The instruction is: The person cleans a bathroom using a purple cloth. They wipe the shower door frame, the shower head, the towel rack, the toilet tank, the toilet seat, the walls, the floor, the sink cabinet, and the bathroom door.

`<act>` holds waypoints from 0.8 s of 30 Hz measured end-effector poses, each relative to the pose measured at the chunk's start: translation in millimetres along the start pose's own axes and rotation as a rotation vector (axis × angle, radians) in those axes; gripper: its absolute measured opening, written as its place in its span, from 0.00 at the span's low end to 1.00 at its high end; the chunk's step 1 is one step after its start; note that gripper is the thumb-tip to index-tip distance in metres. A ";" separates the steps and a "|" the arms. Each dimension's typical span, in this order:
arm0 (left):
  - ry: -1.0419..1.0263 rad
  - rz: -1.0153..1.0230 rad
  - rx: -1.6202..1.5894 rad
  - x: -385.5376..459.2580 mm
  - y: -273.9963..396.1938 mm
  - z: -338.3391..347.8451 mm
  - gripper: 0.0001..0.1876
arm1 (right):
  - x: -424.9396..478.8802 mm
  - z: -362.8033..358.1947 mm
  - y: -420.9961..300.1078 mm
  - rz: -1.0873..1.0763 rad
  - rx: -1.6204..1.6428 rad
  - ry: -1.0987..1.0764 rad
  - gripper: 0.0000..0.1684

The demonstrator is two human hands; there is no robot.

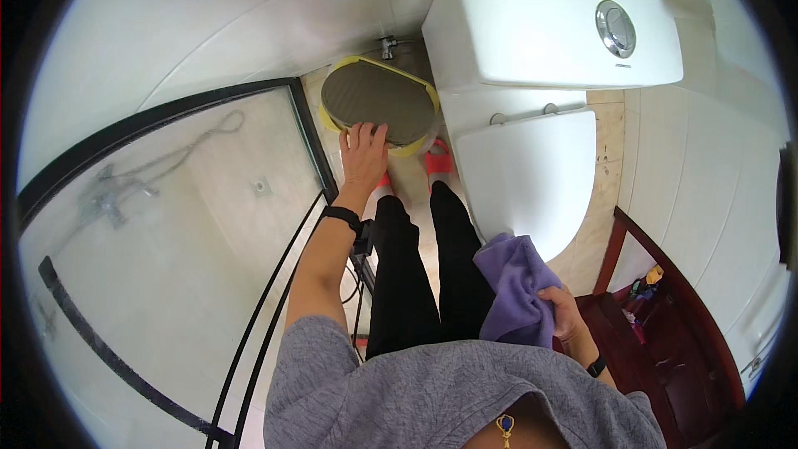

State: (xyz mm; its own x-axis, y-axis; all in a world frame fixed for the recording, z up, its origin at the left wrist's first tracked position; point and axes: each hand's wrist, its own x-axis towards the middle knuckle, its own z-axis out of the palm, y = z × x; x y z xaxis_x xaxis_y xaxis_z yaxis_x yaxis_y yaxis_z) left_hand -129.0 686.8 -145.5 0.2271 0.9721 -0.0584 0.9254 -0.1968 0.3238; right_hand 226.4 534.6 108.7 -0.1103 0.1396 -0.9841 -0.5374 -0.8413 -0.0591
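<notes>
My left hand (365, 153) reaches down to an oval floor-standing container (379, 100) with a grey-brown ribbed top and a yellow rim. Its fingertips touch the near edge of that top; the thumb is hidden, so a grip cannot be made out. At my right side, a folded purple cloth (514, 287) is held in my right hand (564, 312). The cloth hangs close to the front of a white toilet lid (530, 168), which is down.
A toilet cistern (561, 19) with a chrome flush button stands ahead right. A black-framed glass shower panel (315, 137) runs along my left. By the wall is a small metal valve (388, 47). A dark red door (679, 349) lies behind right.
</notes>
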 end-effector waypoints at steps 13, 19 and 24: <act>-0.307 -0.530 -1.748 -44.1 79.1 -0.4 0.28 | 79.9 118.3 -6.0 0.058 -0.235 -0.125 0.21; -0.489 -0.668 -2.496 -139.1 90.6 -39.4 0.27 | 161.3 186.7 11.1 -0.170 -0.415 -0.075 0.18; -0.137 -1.038 -2.809 -174.7 84.3 -6.1 0.27 | 237.5 161.0 52.7 -0.299 -1.088 -0.337 0.22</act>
State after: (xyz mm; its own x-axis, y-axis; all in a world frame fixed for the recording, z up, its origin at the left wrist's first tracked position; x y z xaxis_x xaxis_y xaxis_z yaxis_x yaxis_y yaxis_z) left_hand -92.5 501.1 -102.2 0.4023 0.6462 -0.6485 -0.9127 0.3381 -0.2294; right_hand 37.2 607.5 -101.2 -0.4036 0.4004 -0.8227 0.3996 -0.7317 -0.5522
